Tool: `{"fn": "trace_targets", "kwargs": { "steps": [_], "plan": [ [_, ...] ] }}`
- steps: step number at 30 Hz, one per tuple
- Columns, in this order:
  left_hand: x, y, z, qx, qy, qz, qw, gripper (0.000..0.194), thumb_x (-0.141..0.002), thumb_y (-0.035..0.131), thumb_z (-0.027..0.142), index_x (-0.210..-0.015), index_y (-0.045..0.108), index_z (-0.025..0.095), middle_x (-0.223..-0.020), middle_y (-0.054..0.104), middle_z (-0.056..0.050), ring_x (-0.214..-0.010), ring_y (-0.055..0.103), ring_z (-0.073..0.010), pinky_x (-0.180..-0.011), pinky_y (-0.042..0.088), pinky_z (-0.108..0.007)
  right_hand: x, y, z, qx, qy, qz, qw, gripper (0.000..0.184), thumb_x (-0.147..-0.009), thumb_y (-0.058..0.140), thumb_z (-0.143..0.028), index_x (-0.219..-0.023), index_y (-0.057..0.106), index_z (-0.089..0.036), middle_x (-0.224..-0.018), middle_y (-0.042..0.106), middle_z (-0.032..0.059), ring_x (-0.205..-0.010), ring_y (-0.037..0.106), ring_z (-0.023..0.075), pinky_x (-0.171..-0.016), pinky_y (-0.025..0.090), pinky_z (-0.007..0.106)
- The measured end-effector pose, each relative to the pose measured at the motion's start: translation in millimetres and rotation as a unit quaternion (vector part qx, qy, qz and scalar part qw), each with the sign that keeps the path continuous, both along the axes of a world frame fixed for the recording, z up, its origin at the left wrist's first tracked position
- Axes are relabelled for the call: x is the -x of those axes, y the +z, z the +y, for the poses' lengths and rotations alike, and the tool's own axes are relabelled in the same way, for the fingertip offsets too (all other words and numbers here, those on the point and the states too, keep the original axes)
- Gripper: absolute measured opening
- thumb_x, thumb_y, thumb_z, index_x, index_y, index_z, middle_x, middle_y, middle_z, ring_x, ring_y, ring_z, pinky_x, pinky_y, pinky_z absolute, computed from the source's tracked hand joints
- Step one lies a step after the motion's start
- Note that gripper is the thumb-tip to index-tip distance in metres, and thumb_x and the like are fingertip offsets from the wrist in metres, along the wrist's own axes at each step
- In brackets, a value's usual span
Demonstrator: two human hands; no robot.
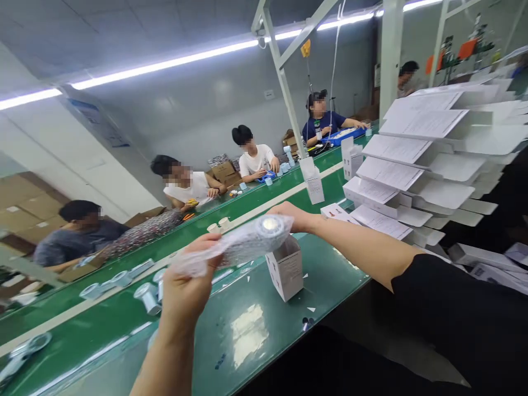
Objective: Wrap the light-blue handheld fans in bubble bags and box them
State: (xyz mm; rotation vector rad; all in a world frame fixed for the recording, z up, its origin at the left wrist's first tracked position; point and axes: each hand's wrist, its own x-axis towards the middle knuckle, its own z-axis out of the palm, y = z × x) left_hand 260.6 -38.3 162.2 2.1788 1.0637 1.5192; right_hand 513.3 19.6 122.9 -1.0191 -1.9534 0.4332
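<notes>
A clear plastic bag [241,245] with a pale, round-headed part inside spans the space between my hands. My left hand [192,280] is closed around the bag's near end, its thumb on top. At the far end, my right hand [292,214] has its fingers curled against the bag; the fingertips are partly hidden behind it. Just below my right hand, a white printed carton [286,273] stands upright on the green work surface [231,335], its top partly covered by the bag.
Unfolded white cartons [396,170] are piled high on the right. Light-blue parts [147,298] lie along the green conveyor [103,324] at left. Two more white cartons stand farther along it. Several co-workers [256,157] sit across the belt. A metal post [284,82] rises there.
</notes>
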Motion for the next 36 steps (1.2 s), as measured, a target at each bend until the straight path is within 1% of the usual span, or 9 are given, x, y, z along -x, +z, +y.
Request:
{"fn": "trace_targets", "kwargs": {
  "steps": [4,8,13,19,25,29,33,34,36],
  "plan": [
    [15,13.6,-4,0.066,0.056,0.118,0.989,0.019,-0.068,0.061,0.032,-0.08,0.068,0.019,-0.095,0.07,-0.007,-0.081,0.066,-0.0217,-0.054,0.053,-0.024,22,-24.6,7,0.037,0.051,0.088,0.994,0.036,-0.076,0.059,-0.019,-0.112,0.058,-0.018,-0.089,0.065,0.0011,-0.078,0.058,0.0141,-0.078,0.044,0.027],
    [10,43.2,-13,0.103,0.127,0.213,0.963,0.017,-0.063,0.06,0.03,-0.074,0.07,0.021,-0.069,0.068,-0.002,-0.065,0.064,-0.0209,-0.047,0.047,-0.023,24,-42.6,-14,0.101,0.127,0.081,0.983,0.03,-0.081,0.051,-0.017,-0.109,0.062,-0.022,-0.108,0.062,0.0042,-0.093,0.059,0.0163,-0.085,0.045,0.031],
    [-2,59.4,-8,0.219,0.114,0.125,0.961,0.03,-0.059,0.069,0.04,-0.077,0.07,0.016,-0.065,0.068,-0.003,-0.055,0.061,-0.0185,-0.047,0.051,-0.027,16,-47.6,-25,0.217,0.179,0.081,0.956,0.049,-0.072,0.069,-0.027,-0.119,0.058,-0.029,-0.126,0.055,0.0045,-0.12,0.05,0.0276,-0.088,0.045,0.034],
    [1,42.0,12,0.26,0.081,0.05,0.961,0.035,-0.054,0.073,0.043,-0.075,0.068,0.015,-0.068,0.068,-0.004,-0.06,0.064,-0.0202,-0.051,0.056,-0.031,25,-57.4,-12,0.299,0.228,0.181,0.909,0.067,-0.07,0.074,-0.03,-0.126,0.039,-0.024,-0.094,0.061,-0.0009,-0.086,0.059,0.0145,-0.074,0.046,0.025],
    [7,61.2,18,0.273,0.056,0.234,0.932,0.028,-0.059,0.071,0.04,-0.073,0.071,0.016,-0.064,0.067,-0.005,-0.051,0.061,-0.0194,-0.044,0.05,-0.028,46,-84.4,-22,0.335,0.199,0.387,0.836,0.038,-0.076,0.066,-0.035,-0.111,0.053,-0.026,-0.087,0.06,-0.0043,-0.069,0.054,0.0095,-0.061,0.04,0.019],
    [-28,71.4,13,0.207,0.091,0.394,0.891,0.011,-0.064,0.06,0.019,-0.07,0.069,0.018,-0.06,0.064,-0.001,-0.048,0.058,-0.017,-0.046,0.046,-0.026,52,-94.6,-28,0.325,0.211,0.472,0.792,0.039,-0.064,0.064,-0.024,-0.1,0.049,-0.025,-0.076,0.053,-0.007,-0.059,0.047,0.0088,-0.053,0.035,0.018],
    [-79,57.8,3,0.05,0.09,0.617,0.781,0.022,-0.063,0.05,0.003,-0.069,0.064,0.018,-0.072,0.065,-0.004,-0.073,0.062,-0.0203,-0.065,0.047,-0.028,43,-97.0,-30,0.273,0.26,0.404,0.833,0.056,-0.057,0.065,-0.017,-0.109,0.044,-0.022,-0.093,0.054,-0.0018,-0.085,0.052,0.0143,-0.07,0.042,0.023],
    [-87,53.2,1,0.02,0.069,0.639,0.766,0.023,-0.065,0.049,0.002,-0.073,0.064,0.018,-0.08,0.066,-0.006,-0.078,0.062,-0.0205,-0.069,0.047,-0.028,40,-97.3,-30,0.262,0.263,0.372,0.851,0.06,-0.058,0.067,-0.017,-0.113,0.042,-0.022,-0.098,0.053,-0.0001,-0.091,0.052,0.0156,-0.075,0.042,0.026],
    [-92,46.7,0,-0.014,0.037,0.625,0.78,0.022,-0.073,0.052,0.008,-0.089,0.063,0.018,-0.097,0.064,-0.007,-0.084,0.061,-0.0198,-0.072,0.046,-0.029,34,-97.9,-32,0.252,0.254,0.315,0.879,0.066,-0.062,0.071,-0.02,-0.118,0.036,-0.021,-0.104,0.05,0.0023,-0.095,0.051,0.0168,-0.079,0.043,0.029]
  ]
}}
